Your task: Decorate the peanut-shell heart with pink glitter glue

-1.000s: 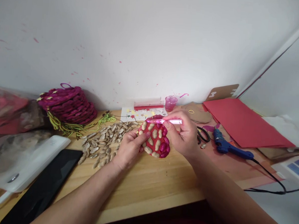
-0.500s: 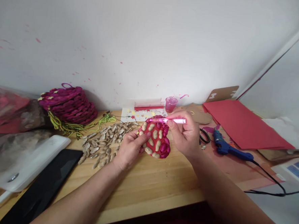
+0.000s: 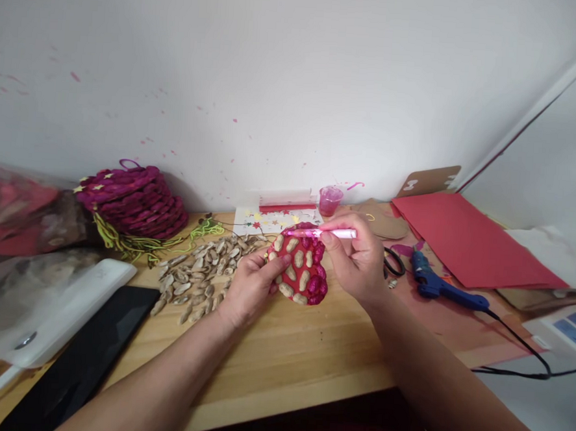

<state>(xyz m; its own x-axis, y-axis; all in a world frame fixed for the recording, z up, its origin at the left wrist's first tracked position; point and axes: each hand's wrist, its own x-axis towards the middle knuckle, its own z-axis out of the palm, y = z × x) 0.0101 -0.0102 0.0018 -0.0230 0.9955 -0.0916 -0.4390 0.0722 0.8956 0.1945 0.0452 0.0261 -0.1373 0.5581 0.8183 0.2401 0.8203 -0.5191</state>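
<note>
My left hand (image 3: 254, 282) grips the lower left rim of a red disc (image 3: 293, 297) with peanut shells fixed on its face, the thumb lying over the front. Along its right and upper edge the shells are coated in dark pink paint, while the others are bare tan. Between the thumb and fingers of my right hand (image 3: 358, 255) is a white-handled paintbrush (image 3: 338, 233). Its pink-stained tip lies against the disc's top edge. Loose peanut shells (image 3: 199, 275) are spread on the table left of the disc.
Behind stand a cup of pink paint (image 3: 330, 200) and a sheet of star stickers (image 3: 268, 219). To the right lie a blue glue gun (image 3: 444, 287) with its cable, black-handled scissors (image 3: 394, 262) and red sheets (image 3: 476, 240). A purple shell-covered craft (image 3: 137, 203), phone (image 3: 84, 352) and white power bank (image 3: 74, 313) are left.
The paintbrush and my right hand have shifted very slightly left along the disc's top edge. My left hand keeps the disc in nearly the same place.
</note>
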